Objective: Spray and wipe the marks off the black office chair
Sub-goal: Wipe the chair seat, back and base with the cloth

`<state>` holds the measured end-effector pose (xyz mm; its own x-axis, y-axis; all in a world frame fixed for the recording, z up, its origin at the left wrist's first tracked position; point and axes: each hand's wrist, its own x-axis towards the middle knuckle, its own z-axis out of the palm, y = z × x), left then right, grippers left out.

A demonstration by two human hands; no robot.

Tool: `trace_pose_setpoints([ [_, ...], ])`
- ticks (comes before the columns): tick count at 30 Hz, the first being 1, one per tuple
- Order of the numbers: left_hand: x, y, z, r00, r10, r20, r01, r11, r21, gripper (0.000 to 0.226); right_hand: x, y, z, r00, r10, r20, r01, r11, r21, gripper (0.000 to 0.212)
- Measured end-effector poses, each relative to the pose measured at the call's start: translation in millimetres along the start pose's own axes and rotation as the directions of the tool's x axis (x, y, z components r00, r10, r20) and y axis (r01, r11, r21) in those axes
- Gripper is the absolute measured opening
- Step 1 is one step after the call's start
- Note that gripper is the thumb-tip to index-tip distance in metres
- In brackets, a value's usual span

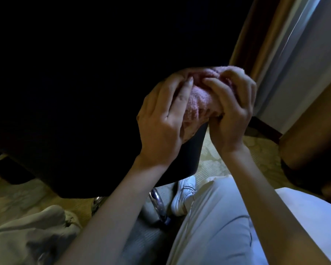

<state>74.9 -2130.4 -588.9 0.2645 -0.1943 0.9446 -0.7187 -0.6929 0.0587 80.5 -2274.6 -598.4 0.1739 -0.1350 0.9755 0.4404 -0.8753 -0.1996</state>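
Black padded office chair (84, 92) fills left and far scene, very dark. Left hand (161, 119) grip curls round the left side of a bunched pink fluffy cloth (199, 101). Right hand (235, 104) grip curls over its right and top. Cloth sits between both grips, against the chair's right edge. White sneaker (183, 196) is on the floor below.
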Motion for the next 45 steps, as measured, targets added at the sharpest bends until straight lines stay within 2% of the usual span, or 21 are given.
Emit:
trace_pose_setpoints([
  [4, -30.8, -11.0, 14.0, 0.984, 0.114, 0.138, -0.133, 0.982, 0.134, 0.024, -37.3, 13.8, 5.0, 0.996, 0.049, 0.071, -0.046, 0.998, -0.034, 0.019],
  [6, -53.9, -15.7, 19.5, 0.969, 0.126, 0.213, -0.160, 0.976, 0.150, 0.023, -63.5, 17.0, 6.3, 0.988, 0.101, 0.115, -0.098, 0.994, -0.039, 0.017],
  [14, -144.7, -26.8, 41.2, 0.892, 0.041, 0.451, -0.101, 0.989, 0.111, 0.032, -167.9, 11.1, 19.5, 0.894, 0.368, 0.256, -0.363, 0.929, -0.067, 0.021],
  [17, -170.4, -26.3, 50.2, 0.857, 0.005, 0.516, -0.075, 0.990, 0.115, 0.035, -197.3, 7.0, 28.9, 0.816, 0.511, 0.268, -0.514, 0.855, -0.067, 0.022],
  [21, -196.4, -26.5, 62.4, 0.800, 0.005, 0.600, -0.091, 0.989, 0.113, 0.035, -234.3, 4.9, 41.4, 0.663, 0.687, 0.298, -0.683, 0.718, -0.135, 0.027],
  [22, -204.3, -28.0, 65.4, 0.771, 0.012, 0.637, -0.104, 0.989, 0.108, 0.037, -243.5, 5.7, 42.6, 0.617, 0.722, 0.315, -0.719, 0.679, -0.148, 0.028],
  [26, -234.4, -31.2, 69.3, 0.590, -0.074, 0.804, -0.047, 0.991, 0.125, 0.068, -275.0, 8.8, 42.9, 0.420, 0.777, 0.468, -0.779, 0.573, -0.253, 0.026],
  [28, -246.7, -31.6, 70.5, 0.561, -0.093, 0.823, -0.022, 0.992, 0.127, 0.069, -285.0, 9.9, 44.9, 0.341, 0.801, 0.493, -0.779, 0.534, -0.329, 0.026],
  [31, -259.8, -34.0, 70.8, 0.593, -0.064, 0.803, -0.037, 0.994, 0.107, 0.049, -289.1, 3.0, 50.2, 0.332, 0.833, 0.443, -0.817, 0.488, -0.306, 0.029],
  [32, -263.9, -35.9, 69.2, 0.574, -0.071, 0.816, -0.039, 0.993, 0.114, 0.051, -289.6, -1.2, 51.7, 0.331, 0.845, 0.421, -0.834, 0.470, -0.288, 0.029],
  [35, -272.5, -41.5, 57.8, 0.434, -0.125, 0.892, -0.008, 0.990, 0.142, 0.074, -297.2, -14.3, 50.9, 0.313, 0.844, 0.436, -0.852, 0.453, -0.264, 0.021],
  [38, -285.0, -48.5, 45.7, 0.361, -0.134, 0.923, 0.014, 0.990, 0.138, 0.077, -305.5, -26.0, 50.0, 0.263, 0.834, 0.484, -0.875, 0.418, -0.244, 0.020],
  [42, -289.9, -53.9, 41.8, 0.423, -0.131, 0.897, 0.062, 0.991, 0.115, 0.064, -299.8, -33.0, 55.9, 0.164, 0.901, 0.402, -0.946, 0.259, -0.195, 0.037],
  [45, -279.4, -44.5, 49.7, 0.524, -0.166, 0.835, 0.136, 0.985, 0.111, 0.047, -286.1, -32.9, 55.3, 0.196, 0.928, 0.316, -0.964, 0.242, -0.113, 0.023],
])
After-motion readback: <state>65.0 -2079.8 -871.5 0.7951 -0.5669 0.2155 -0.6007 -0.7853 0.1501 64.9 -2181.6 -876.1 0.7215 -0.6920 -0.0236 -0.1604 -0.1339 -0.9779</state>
